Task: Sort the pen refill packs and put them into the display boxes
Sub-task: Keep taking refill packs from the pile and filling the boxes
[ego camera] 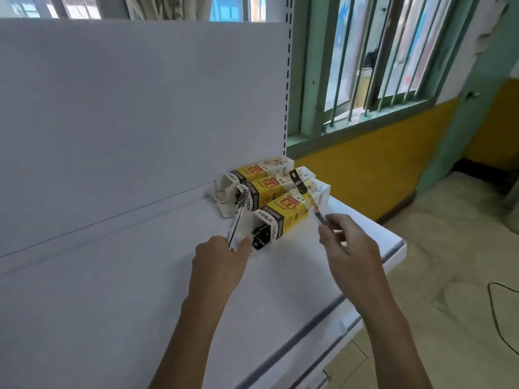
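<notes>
Looking down on a white shelf [118, 276] backed by a white panel [140, 102]. At the shelf's far right, against the panel, three yellow, black and white display boxes [269, 189] lying side by side, open ends facing left and towards the camera. Inside the front box [283, 214], dark packs just visible at the mouth.

Left hand [222, 259] just before that open mouth, thumb and fingers pinching the near end of a flat pen refill pack [238, 217], tilted up and away towards the middle box.

Right hand [345, 245] just right of the front box, thumb and forefinger pinching a second refill pack [316, 209], thin and edge-on, slanting up beside the box; contact with the box unclear.

Black-topped pack [297, 181] sticking up between the boxes.

Further right, a green barred window [365, 66], a yellow wall [379, 175], and a black cable [502, 318] on the floor.
</notes>
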{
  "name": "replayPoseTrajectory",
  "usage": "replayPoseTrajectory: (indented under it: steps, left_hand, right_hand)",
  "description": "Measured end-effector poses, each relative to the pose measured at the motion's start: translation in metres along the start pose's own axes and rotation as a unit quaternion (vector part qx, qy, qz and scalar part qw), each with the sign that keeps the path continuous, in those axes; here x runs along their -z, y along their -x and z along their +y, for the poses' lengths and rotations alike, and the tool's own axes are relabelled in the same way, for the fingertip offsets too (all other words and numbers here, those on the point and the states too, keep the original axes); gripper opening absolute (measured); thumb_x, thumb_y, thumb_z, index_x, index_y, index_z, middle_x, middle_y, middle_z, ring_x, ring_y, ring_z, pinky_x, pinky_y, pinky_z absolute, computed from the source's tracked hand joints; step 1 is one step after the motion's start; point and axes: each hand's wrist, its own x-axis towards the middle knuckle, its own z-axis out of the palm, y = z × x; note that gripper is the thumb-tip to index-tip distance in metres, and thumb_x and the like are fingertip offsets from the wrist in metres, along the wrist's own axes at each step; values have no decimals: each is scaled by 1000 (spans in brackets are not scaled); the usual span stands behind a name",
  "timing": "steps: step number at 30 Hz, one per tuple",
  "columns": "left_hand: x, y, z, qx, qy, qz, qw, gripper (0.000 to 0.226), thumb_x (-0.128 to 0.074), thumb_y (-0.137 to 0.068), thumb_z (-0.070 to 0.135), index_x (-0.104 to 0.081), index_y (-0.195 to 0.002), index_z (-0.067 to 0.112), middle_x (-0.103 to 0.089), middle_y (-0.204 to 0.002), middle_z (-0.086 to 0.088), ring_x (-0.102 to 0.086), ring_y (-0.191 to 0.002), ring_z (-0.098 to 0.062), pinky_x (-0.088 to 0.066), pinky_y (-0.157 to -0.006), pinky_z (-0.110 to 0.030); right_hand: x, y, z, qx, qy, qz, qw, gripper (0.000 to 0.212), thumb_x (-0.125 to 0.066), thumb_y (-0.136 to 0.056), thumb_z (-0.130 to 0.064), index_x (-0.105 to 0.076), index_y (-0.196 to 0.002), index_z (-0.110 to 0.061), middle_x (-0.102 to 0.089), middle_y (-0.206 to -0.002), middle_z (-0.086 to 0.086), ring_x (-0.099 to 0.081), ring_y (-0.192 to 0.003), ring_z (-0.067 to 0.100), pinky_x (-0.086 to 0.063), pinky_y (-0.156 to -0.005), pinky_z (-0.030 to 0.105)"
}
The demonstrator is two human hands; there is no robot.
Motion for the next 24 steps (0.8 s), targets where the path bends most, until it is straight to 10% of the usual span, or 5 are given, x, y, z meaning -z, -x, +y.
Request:
replayPoseTrajectory:
  steps: [9,12,16,24]
  left_hand:
    - [-35,-15,28,100,88,128,983,26,-59,-87,23,-61,-64,10,-59,-59,-6,-54,-53,-19,-42,-49,-30]
    - [-29,-6,59,99,256,274,922,31,-61,-87,27,-52,-59,19,-47,-41,5,-41,-33,-7,-30,-40,-25]
    - [-23,5,94,20,335,419,844,25,-60,-87,27,-54,-63,23,-48,-36,7,-40,-29,-5,-31,-33,-17]
    - [-35,16,131,5,329,453,829,25,-60,-88,23,-56,-63,20,-46,-43,2,-39,-30,-6,-27,-30,-13]
  right_hand:
    - [-5,-109,7,141,-66,-97,983,24,-53,-91,-34,-60,-110,-21,-60,-98,-8,-59,-88,3,-52,-74,24]
    - [13,-143,4,145,-124,-52,980,20,-55,-90,-32,-62,-103,-19,-58,-81,-18,-54,-71,-16,-41,-57,2]
    - [35,-162,-4,154,-222,-73,960,19,-56,-89,-33,-61,-106,-26,-62,-85,-20,-57,-77,-12,-46,-67,5]
    - [61,-159,-41,265,-393,-139,870,17,-57,-90,-22,-60,-105,-30,-67,-99,-10,-62,-93,4,-52,-79,19]
